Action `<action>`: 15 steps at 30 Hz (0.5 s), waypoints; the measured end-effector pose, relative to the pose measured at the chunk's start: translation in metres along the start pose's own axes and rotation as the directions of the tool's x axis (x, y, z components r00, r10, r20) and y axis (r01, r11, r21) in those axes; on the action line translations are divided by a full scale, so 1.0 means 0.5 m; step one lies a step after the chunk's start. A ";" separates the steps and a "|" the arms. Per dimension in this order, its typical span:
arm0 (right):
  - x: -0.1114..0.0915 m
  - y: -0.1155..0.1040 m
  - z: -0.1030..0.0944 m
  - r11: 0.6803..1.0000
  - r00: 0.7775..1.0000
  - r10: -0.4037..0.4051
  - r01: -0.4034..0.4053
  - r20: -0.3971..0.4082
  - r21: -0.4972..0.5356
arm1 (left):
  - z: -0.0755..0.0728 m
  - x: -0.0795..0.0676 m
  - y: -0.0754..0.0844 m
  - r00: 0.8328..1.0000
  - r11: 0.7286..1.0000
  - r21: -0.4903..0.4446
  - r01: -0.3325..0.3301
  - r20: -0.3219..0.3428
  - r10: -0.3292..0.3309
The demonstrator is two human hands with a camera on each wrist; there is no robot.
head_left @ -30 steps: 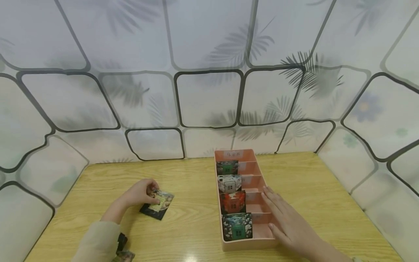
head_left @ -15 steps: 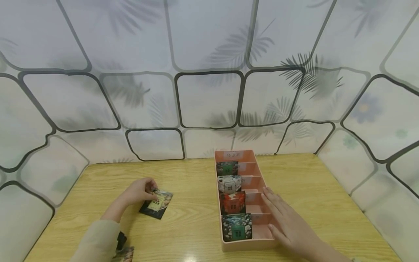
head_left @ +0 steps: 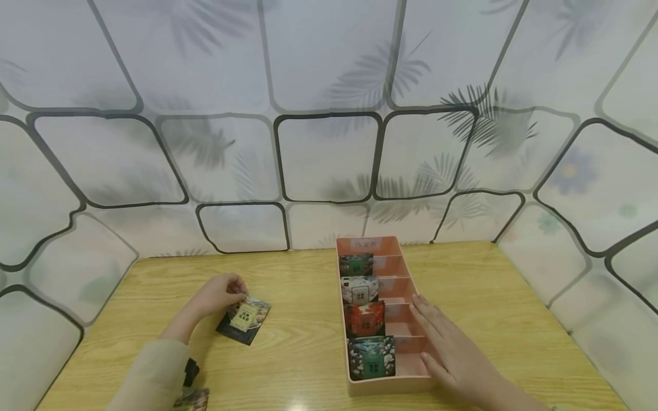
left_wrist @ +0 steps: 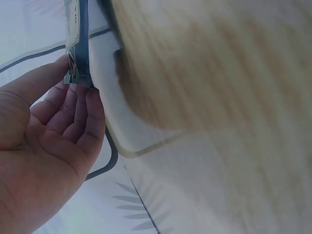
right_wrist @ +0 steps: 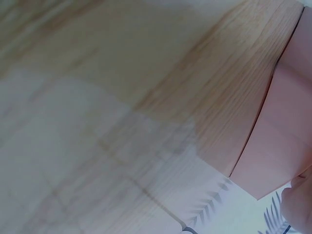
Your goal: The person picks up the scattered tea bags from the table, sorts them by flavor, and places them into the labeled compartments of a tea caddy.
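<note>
In the head view my left hand [head_left: 218, 294] pinches a dark tea sachet with a pale yellow-green label [head_left: 243, 317] by its upper edge, left of the pink divided box. The left wrist view has thumb and fingertips on the end of that sachet [left_wrist: 79, 41], seen edge-on. My right hand [head_left: 454, 348] lies along the right side of the pink box [head_left: 382, 386], fingers straight against its rim. Tea sachets stand in the box's compartments: a green one in front [head_left: 371, 358], then a red one [head_left: 365, 318], a white one [head_left: 360, 289] and a dark green one [head_left: 356, 264].
More dark packets [head_left: 192, 399] lie by the left sleeve [head_left: 154, 371], partly hidden by it. Paper labels [head_left: 366, 244] mark the box's dividers. The wooden table [head_left: 293, 279] meets a patterned fabric wall [head_left: 329, 154] behind and on both sides.
My left thumb has slid from the sachet's face up to its top edge, uncovering more of the label. The sachet has shifted slightly left. My right hand and the box stay in place.
</note>
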State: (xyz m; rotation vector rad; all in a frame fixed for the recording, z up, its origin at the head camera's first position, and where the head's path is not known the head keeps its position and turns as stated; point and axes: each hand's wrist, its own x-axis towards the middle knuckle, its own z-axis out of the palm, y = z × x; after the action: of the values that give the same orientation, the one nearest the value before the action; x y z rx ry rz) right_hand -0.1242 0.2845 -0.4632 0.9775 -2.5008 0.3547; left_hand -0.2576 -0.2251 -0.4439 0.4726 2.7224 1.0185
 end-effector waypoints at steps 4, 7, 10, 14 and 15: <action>0.000 0.000 0.000 1.000 1.000 -0.001 0.001 -0.001 -0.003 | -0.005 0.001 0.008 1.000 1.000 -0.005 -0.006 -0.004 0.006; -0.002 -0.001 0.001 1.000 1.000 0.012 -0.012 0.020 -0.008 | -0.009 0.004 0.011 1.000 1.000 -0.016 -0.009 0.010 0.009; -0.003 0.000 0.002 1.000 0.999 0.019 -0.018 0.031 -0.016 | -0.014 0.009 0.014 1.000 1.000 -0.016 -0.002 0.023 0.003; -0.003 0.000 0.003 0.999 0.999 0.031 -0.030 0.037 -0.017 | -0.021 0.017 0.020 1.000 1.000 -0.005 -0.009 0.028 0.009; -0.003 0.000 0.003 0.999 0.999 0.036 -0.035 0.039 -0.015 | -0.024 0.018 0.023 0.999 1.000 -0.007 -0.013 0.030 0.013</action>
State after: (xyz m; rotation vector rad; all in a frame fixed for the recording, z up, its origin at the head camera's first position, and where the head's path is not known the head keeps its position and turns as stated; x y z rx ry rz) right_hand -0.1234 0.2849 -0.4651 0.9439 -2.5550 0.3313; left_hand -0.2670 -0.2207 -0.4282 0.5007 2.6922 1.0153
